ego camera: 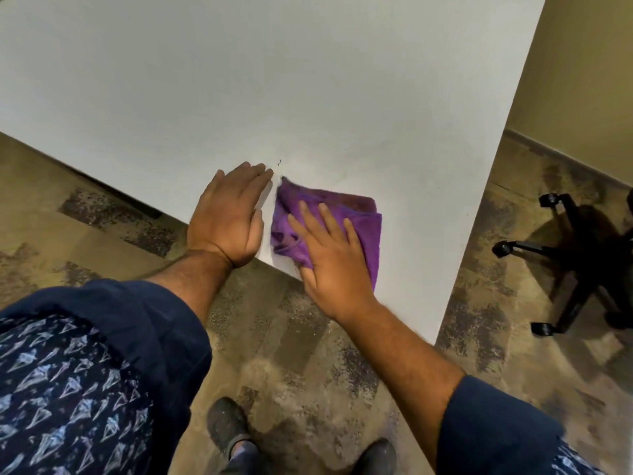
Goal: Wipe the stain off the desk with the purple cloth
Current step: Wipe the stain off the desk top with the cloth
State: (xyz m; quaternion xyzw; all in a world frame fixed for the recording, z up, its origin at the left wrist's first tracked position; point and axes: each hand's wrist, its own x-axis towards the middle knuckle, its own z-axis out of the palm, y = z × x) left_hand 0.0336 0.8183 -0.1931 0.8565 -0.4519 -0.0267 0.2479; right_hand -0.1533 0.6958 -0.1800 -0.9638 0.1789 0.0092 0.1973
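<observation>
Desk (274, 80) — one cloth (363, 214), two hands.

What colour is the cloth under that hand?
Purple. The cloth lies on the white desk under the right hand, clearest in the head view.

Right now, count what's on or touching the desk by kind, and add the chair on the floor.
Hands: 2, left hand and right hand
Purple cloth: 1
Dark specks on the desk: 1 small cluster
Chair base: 1
Total: 5
</observation>
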